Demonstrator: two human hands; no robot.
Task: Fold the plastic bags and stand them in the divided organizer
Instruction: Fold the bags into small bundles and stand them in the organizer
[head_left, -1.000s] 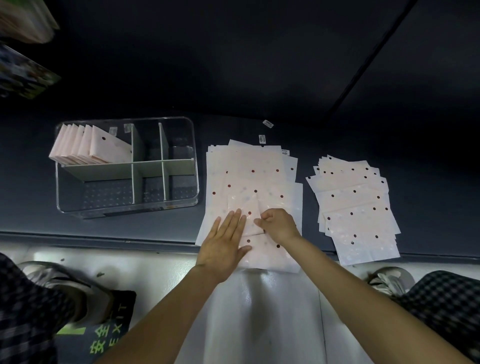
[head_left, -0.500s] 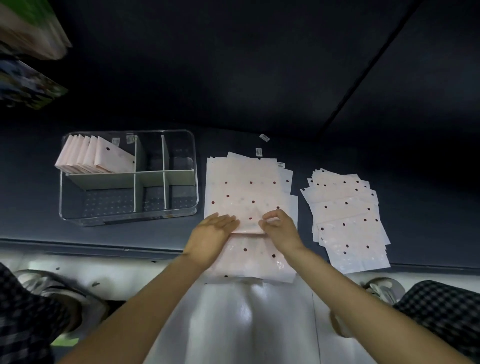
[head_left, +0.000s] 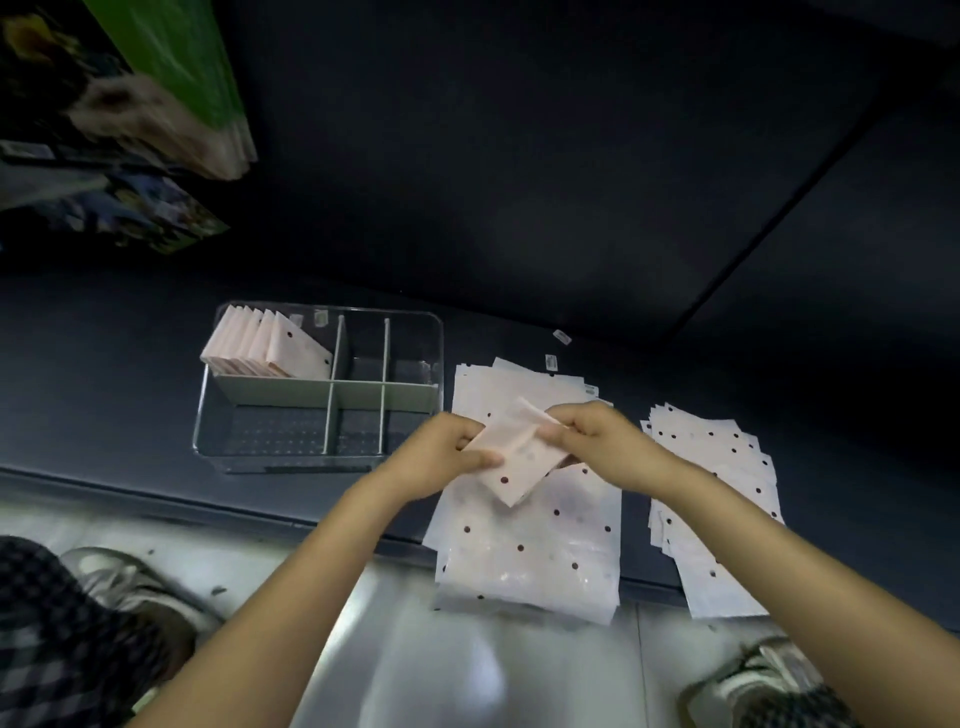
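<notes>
A dark shelf (head_left: 130, 395) runs across in front of the person, its near edge above a pale shiny floor (head_left: 415, 665). On it, to the left, sits the clear divided organizer (head_left: 439, 364), split by pale partitions into six compartments. A row of folded bags (head_left: 270, 345) stands leaning in its far-left compartment; the other compartments show only the dotted base. Just right of the organizer lies the large stack of flat bags (head_left: 540, 540), pale pink with dark dots, its near end hanging over the shelf edge. Well to the right of that lies a smaller fanned stack (head_left: 722, 519) of the same dotted bags. Two small labels (head_left: 561, 336) lie on the shelf behind the large stack.

Above the large stack, lifted off it, is the folded bag (head_left: 519, 462), a narrow tilted packet held between both hands. The left hand (head_left: 441, 462) grips its left end, thumb lying on top. The right hand (head_left: 597, 441) pinches its upper right corner with curled fingers. A shoe (head_left: 130, 587) shows at lower left.
</notes>
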